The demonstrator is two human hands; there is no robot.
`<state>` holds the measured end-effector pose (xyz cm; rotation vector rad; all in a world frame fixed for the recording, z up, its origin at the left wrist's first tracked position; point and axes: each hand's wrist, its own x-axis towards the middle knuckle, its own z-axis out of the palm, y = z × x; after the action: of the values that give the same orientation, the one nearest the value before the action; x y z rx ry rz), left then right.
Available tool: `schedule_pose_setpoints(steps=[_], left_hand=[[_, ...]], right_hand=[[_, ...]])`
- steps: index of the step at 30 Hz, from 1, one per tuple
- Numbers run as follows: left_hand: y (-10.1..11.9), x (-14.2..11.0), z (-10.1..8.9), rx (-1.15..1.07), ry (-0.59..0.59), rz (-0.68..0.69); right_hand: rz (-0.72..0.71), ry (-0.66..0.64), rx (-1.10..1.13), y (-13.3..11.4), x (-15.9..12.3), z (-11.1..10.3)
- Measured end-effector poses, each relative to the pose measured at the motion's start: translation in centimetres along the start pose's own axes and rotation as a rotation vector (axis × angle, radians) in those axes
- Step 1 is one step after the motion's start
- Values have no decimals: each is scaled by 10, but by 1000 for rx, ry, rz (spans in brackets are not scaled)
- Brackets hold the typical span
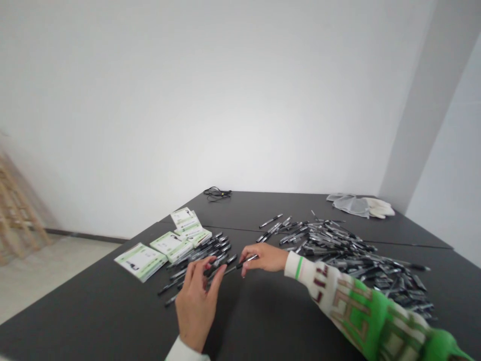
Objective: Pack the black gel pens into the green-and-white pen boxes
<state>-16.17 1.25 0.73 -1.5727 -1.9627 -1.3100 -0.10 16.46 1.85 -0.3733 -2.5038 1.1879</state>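
Note:
My right hand (pixel 261 257) pinches a black-capped clear pen (pixel 248 260) between thumb and fingers, its other end pointing toward my left hand. My left hand (pixel 198 296) is beside it, thumb and fingers apart and curved over a row of similar pens (pixel 221 245). Whether its fingertips touch one of these pens is hard to make out. A large loose heap of black and clear pens (pixel 338 245) lies to the right, partly behind my right sleeve.
Green-and-white printed boxes or pads (pixel 141 260) lie on the left of the black table (pixel 263 326). A black cable (pixel 216 193) rests at the back edge. White gloves (pixel 378 207) and mesh-like pale cloth (pixel 351 204) lie at the back right. A wooden frame (pixel 18 210) leans at the far left.

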Motion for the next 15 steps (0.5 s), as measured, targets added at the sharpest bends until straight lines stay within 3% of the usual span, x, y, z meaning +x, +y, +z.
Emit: schedule_pose_setpoints(steps=[4, 9, 12, 15], left_hand=[[-2, 1, -3, 72, 8, 13], [-9, 1, 2, 181, -23, 93], [-15, 2, 6, 218, -42, 139], [-19, 3, 10, 245, -62, 165]], right_hand=[[-30, -45, -221, 14, 41, 18], [-27, 50, -514, 18, 73, 37], [12, 114, -653, 13, 78, 37], [62, 123, -742, 10, 67, 20]])
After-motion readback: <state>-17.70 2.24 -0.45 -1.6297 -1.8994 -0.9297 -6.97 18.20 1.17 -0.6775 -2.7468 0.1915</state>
